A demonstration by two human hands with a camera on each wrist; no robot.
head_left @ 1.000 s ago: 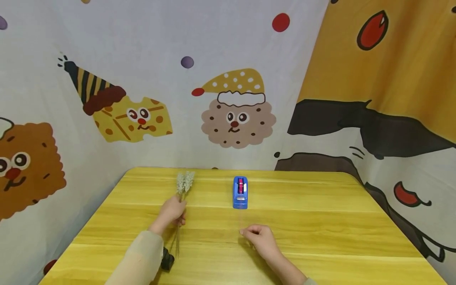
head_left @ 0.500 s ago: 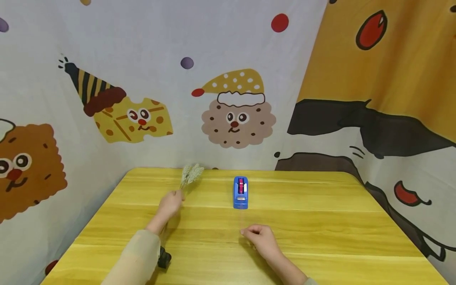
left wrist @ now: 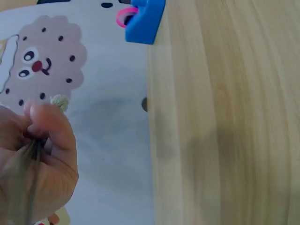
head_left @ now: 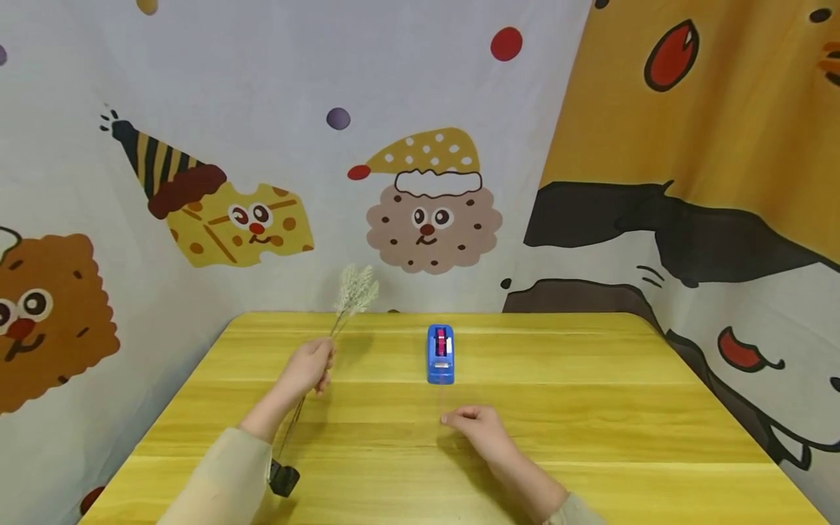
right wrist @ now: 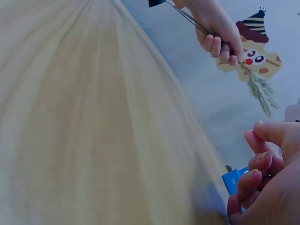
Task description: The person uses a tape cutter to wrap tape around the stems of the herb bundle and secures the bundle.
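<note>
Sprig (head_left: 356, 290) lifted in the left hand (head_left: 307, 367), tape drawn but not yet applied.

Held by the stems (head_left: 297, 412) in curled left fingers (left wrist: 55, 129), pale heads raised over the far left of the tabletop (head_left: 590, 408), stem ends trailing back toward the near edge. Pinched between right hand (head_left: 477, 428) fingers (right wrist: 262, 161), seemingly, a faint clear strip running from the blue tape dispenser (head_left: 440, 354), which stood at mid-tabletop toward the far side, just beyond that hand; too thin to confirm. Judged early going: stems gathered and tape apparently pulled, with cutting and binding not yet done.
</note>
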